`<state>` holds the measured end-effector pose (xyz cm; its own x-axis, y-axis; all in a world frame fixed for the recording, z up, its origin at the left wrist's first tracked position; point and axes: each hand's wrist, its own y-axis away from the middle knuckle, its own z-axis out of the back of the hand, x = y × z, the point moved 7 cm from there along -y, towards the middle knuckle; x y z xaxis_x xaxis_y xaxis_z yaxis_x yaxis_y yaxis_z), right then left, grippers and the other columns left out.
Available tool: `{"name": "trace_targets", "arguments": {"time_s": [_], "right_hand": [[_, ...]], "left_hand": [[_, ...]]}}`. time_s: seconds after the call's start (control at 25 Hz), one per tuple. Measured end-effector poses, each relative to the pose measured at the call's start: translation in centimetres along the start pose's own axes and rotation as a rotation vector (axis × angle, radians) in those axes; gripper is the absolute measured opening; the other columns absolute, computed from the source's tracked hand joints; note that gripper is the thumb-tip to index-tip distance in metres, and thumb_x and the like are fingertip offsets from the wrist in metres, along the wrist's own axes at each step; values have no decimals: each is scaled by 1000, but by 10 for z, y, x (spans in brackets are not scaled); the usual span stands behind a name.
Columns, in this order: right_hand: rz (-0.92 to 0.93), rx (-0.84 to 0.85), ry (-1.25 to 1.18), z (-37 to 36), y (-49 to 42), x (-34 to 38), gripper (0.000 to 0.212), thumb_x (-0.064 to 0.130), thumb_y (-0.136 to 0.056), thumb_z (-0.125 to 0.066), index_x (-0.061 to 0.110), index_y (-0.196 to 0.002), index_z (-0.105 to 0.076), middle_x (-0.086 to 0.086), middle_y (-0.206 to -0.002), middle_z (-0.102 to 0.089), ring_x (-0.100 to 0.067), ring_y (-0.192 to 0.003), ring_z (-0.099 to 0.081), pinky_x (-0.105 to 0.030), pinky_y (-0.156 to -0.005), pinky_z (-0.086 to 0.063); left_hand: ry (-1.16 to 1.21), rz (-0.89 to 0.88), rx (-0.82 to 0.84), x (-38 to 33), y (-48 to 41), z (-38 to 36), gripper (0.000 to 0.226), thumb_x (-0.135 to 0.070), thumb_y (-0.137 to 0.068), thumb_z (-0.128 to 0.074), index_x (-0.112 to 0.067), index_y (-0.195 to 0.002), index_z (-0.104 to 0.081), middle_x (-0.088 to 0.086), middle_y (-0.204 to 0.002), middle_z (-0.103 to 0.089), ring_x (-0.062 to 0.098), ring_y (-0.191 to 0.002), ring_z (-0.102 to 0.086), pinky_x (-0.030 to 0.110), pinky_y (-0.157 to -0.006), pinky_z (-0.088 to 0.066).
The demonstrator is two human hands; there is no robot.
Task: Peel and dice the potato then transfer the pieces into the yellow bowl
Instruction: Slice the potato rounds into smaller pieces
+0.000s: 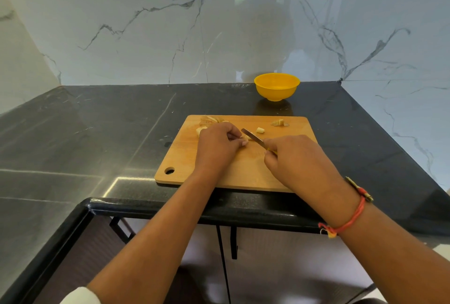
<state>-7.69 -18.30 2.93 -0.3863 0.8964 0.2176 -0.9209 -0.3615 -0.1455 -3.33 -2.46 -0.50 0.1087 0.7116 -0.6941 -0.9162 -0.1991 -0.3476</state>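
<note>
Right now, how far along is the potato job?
Peeling looks done: peels lie at the far edge of the board. Dicing is in hand: the left hand pinches a potato piece while the right hand holds the knife against it; one cut cube lies nearby. Left: finish dicing and move everything to the yellow bowl, where no pieces show.

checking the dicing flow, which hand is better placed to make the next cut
Right. The right hand grips the knife, its blade angled toward the potato piece that the left hand pinches on the cutting board; the left is busy steadying.
</note>
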Motion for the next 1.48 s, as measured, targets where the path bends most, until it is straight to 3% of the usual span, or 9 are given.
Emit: {"name": "trace_targets", "arguments": {"time_s": [0.16,0.32,0.48,0.56,0.68,0.84,1.08,1.28,1.48], "right_hand": [[-44,98,39,-12,-10,1,36,31,-105,-42,29,-139,-56,5,-89,-54,-11,-80,-53,-23,-71,-44],[-144,283,152,-36,-33,-2,39,27,-101,-54,23,-140,-53,-6,-116,-61,-24,-106,-61,-36,-90,-53],[-112,124,156,-43,-49,0,31,25,-101,-49,23,-129,-61,-5,-100,-60,-22,-92,-59,-32,-72,-48],[-90,122,127,-40,-45,-1,30,24,-102,-47,23,-127,-63,-1,-92,-56,-18,-84,-55,-31,-71,-49],[-103,271,194,-35,-31,-8,33,24,-100,-53,27,-132,-58,-2,-103,-60,-20,-93,-60,-34,-84,-55],[-103,465,313,-24,-7,-12,48,24,-98,-61,29,-143,-46,-5,-120,-56,-24,-113,-58,-40,-100,-51],[-5,-13,38,5,13,-3,36,29,-105,-41,30,-138,-55,7,-88,-54,-10,-79,-56,-27,-80,-52],[5,-20,12,-5,2,6,35,29,-105,-41,28,-134,-60,5,-93,-60,-11,-85,-56,-28,-81,-51],[-16,40,20,-12,-6,8,33,29,-105,-41,26,-131,-61,2,-101,-64,-13,-90,-58,-28,-83,-51]], "left_hand": [[21,6,-3,1,-2,0,15,-24,-79,-83,-21,-90,-75,-13,-83,-72,-5,-75,-65,3,-67,-44],[3,3,4,2,-3,0,12,-24,-78,-83,-22,-86,-75,-14,-80,-72,-5,-73,-64,3,-67,-44],[9,-8,-2,2,-3,0,11,-23,-77,-84,-19,-83,-75,-11,-77,-73,-4,-72,-65,10,-72,-49],[20,-7,-11,2,-2,0,11,-22,-77,-84,-18,-83,-75,-10,-78,-73,-1,-74,-66,14,-74,-52],[22,-2,-16,1,-2,1,11,-22,-78,-83,-19,-84,-75,-9,-77,-73,0,-74,-66,14,-72,-52],[7,12,-3,0,-2,1,13,-25,-78,-84,-21,-87,-74,-11,-77,-71,-2,-74,-64,5,-66,-45],[10,-19,72,0,1,5,21,-21,-79,-83,-17,-97,-72,-8,-87,-72,-2,-81,-65,0,-69,-46],[12,-20,15,-2,3,6,21,-20,-80,-82,-23,-87,-62,-10,-79,-69,0,-77,-65,16,-75,-53],[16,3,6,4,1,6,25,-24,-79,-83,-24,-87,-59,-11,-75,-70,-2,-78,-66,19,-80,-50]]}}
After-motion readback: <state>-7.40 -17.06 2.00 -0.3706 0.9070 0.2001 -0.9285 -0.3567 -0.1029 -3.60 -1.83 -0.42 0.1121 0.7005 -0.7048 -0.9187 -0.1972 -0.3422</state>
